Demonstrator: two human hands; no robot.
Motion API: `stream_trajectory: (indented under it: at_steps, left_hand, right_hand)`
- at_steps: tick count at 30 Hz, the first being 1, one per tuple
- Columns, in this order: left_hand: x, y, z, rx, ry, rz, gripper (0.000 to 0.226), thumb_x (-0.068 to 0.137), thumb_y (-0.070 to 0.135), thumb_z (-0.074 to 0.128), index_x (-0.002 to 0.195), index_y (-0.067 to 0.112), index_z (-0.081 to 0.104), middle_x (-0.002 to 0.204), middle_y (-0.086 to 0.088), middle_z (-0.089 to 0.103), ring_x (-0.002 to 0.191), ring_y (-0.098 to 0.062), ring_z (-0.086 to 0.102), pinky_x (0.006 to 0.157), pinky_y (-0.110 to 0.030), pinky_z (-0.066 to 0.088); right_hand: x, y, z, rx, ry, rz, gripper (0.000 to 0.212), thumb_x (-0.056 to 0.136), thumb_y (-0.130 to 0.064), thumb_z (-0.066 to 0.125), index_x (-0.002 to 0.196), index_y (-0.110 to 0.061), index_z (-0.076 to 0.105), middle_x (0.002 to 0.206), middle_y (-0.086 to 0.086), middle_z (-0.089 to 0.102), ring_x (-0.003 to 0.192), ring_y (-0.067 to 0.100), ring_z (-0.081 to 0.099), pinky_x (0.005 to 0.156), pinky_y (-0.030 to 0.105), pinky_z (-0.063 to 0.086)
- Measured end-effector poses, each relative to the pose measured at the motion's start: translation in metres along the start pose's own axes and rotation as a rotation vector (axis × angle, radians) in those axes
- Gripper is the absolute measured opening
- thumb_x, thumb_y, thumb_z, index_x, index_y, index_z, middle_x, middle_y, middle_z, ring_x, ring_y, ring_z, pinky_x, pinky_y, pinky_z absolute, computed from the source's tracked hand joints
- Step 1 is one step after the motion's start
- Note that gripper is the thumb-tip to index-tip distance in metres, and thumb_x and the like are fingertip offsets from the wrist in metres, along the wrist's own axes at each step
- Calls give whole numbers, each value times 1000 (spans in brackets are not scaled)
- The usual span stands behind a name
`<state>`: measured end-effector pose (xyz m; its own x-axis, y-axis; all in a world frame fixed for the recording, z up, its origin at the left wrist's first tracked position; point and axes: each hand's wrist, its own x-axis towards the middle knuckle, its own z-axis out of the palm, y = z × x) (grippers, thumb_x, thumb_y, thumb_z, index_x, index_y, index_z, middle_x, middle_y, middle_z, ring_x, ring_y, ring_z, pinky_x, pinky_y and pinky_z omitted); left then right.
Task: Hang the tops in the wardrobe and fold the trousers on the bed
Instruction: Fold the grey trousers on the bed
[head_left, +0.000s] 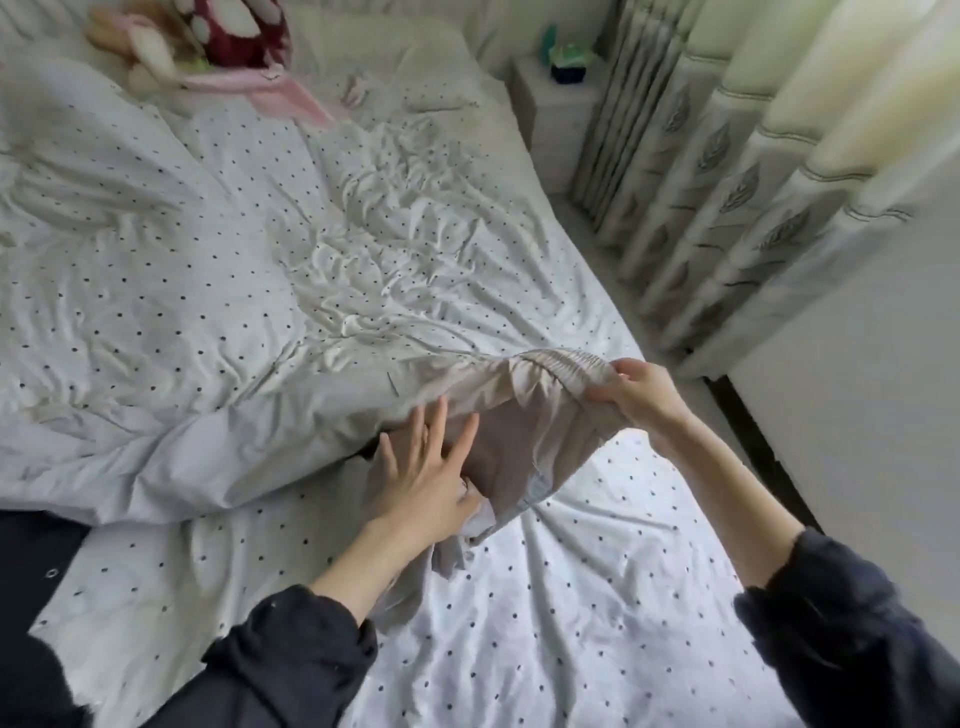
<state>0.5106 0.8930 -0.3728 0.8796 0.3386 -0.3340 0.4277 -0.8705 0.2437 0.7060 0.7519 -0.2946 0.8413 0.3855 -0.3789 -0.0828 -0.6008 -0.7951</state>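
Pale beige trousers (524, 410) with a gathered elastic waistband are lifted above the dotted bed sheet (571, 597) near the bed's front right. My right hand (639, 395) grips the waistband at its right end and holds it up. My left hand (431, 478) has its fingers spread and straight, reaching into the hanging cloth below the waistband and touching it. The lower part of the trousers droops under my left wrist onto the sheet. No top and no wardrobe are in view.
A rumpled white dotted duvet (208, 270) covers the bed's left and middle. Soft toys and a pink cloth (218, 57) lie near the pillows. A white bedside table (561, 109) and patterned curtains (737, 197) stand to the right. Dark cloth (31, 571) lies at the left edge.
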Motion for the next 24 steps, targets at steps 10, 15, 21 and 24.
stream_trajectory:
  at_steps: [10,15,21,24]
  left_hand:
    - [64,165,67,68,-456,128,68,90,39,51,149,31,19,154,4,-27,141,-21,-27,116,-50,-4]
    - [68,173,78,43,-402,74,40,90,47,49,125,29,53,156,6,18,145,-16,11,114,-37,13]
    - [89,141,54,-118,91,-41,21,92,25,52,109,17,61,118,1,57,113,-21,52,93,-30,35]
    - [117,100,46,-61,59,-122,39,94,17,47,133,15,49,143,-5,41,133,-20,36,107,-32,27]
  right_hand:
    - [55,190,-159,-217,217,317,19,78,-11,59,95,-13,67,93,9,65,100,31,60,78,32,47]
    - [61,238,-138,-439,-5,410,52,91,-27,50,140,-18,39,142,11,42,128,31,41,102,46,38]
    - [96,216,-104,-495,-113,185,49,97,-34,43,142,-16,37,142,12,41,128,31,42,103,45,36]
    - [137,196,-80,-475,-147,100,47,97,-32,43,140,-15,39,141,11,44,126,30,44,103,45,37]
